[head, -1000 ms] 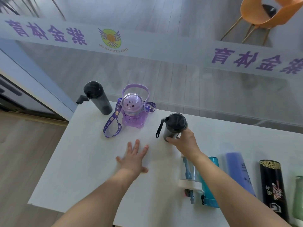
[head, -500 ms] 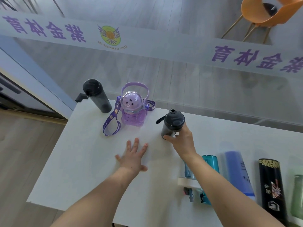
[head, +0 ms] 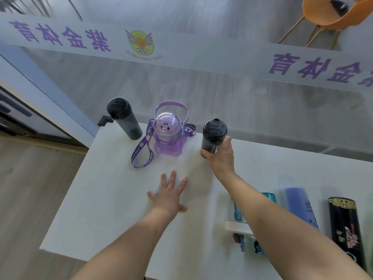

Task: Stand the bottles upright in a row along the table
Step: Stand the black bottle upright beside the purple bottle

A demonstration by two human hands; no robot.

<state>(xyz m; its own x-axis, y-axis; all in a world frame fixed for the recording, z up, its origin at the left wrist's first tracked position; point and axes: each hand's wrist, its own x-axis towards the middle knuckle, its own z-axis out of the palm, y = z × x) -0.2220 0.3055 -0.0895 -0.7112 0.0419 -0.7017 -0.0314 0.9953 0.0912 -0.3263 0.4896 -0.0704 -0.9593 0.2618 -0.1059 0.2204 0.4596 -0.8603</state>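
Note:
My right hand grips a dark grey bottle with a black lid, upright at the far edge of the white table. To its left stand a purple bear-shaped bottle with a strap and a tall dark bottle, both upright. My left hand lies flat on the table, fingers spread, holding nothing. Lying on their sides at the right are a teal bottle, partly behind my right arm, a blue-purple bottle and a black patterned bottle.
A glass wall with purple lettering runs right behind the table's far edge. The table's left edge drops to a wooden floor. An orange chair stands beyond the glass.
My right hand has carried the dark grey bottle away from me toward the far edge, into line with the two standing bottles. Its loop strap no longer hangs on the left.

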